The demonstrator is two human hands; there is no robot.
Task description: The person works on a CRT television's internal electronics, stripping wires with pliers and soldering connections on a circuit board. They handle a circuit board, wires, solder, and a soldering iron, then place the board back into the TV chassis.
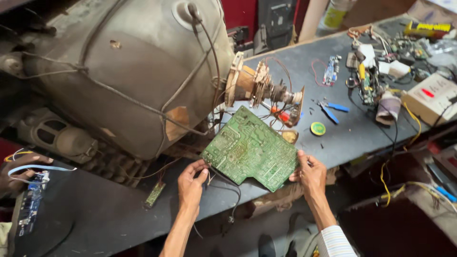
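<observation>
Both hands held a green circuit board (251,147) over the near edge of the worktop (109,209). Its solder side faced up, showing pale traces and dense rows of joints; the outline was irregular, with a cut corner at the lower left. The left hand (191,184) pinched the lower left edge, its grip closed with the thumb on top and fingers underneath. The right hand (310,175) closed on the right edge in the same way, and a striped cuff showed at that wrist. Thin dark wires (227,188) hung from the board's underside past the left hand.

Just behind the board lay a large grey picture tube (133,71), its neck (266,88) pointing right with a brownish yoke and red wires around it. The tube filled most of the left side and hid what was behind it. A small round yellow disc (318,128) and blue-handled pliers (333,110) lay to the right of the neck, apart from the board. Farther right sat a clutter of small boards, yellow wires, a tape roll (388,108) and a beige box (431,97). A small narrow board (155,194) lay left of the left hand.

At the far left another person's hand (19,169) held a flat pale-blue cable over a blue board (31,204).

The worktop was dark grey and scuffed; red panels stood behind it.
</observation>
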